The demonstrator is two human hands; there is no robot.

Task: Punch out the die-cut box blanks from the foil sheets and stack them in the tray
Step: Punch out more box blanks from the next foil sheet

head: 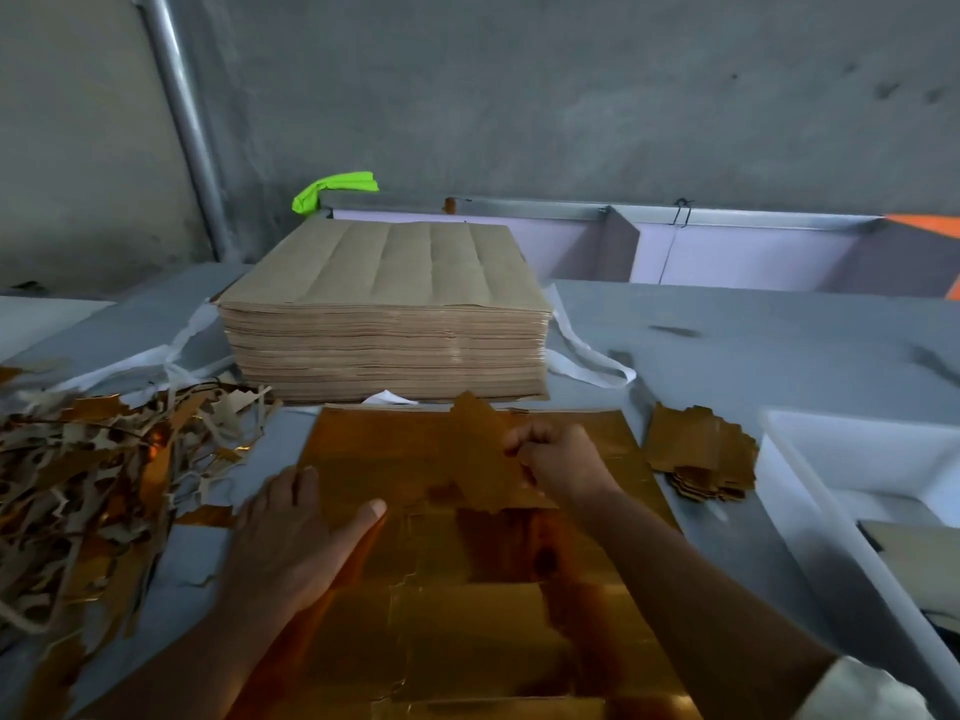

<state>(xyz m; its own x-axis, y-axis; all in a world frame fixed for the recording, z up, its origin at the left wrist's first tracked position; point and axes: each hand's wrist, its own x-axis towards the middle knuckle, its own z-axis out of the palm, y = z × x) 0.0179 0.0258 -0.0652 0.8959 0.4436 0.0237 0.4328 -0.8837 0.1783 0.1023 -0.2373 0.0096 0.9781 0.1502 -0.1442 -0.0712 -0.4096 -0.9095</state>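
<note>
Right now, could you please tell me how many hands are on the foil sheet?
2: the left hand presses flat on the foil sheet; the right hand pinches a blank.

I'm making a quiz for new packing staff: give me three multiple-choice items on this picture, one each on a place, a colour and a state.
1. Where does the scrap pile lie relative to the foil sheet? A. to its right B. to its left C. on top of it
2. What colour is the bright item behind the brown stack? A. blue B. pink C. green
3. What is the right hand doing? A. gripping a blank B. lying flat, empty C. out of view

Answers: 1 B, the scraps heap beyond the sheet's left edge. 2 C, it is vivid green. 3 A, its fingers curl round the blank's edge.
</note>
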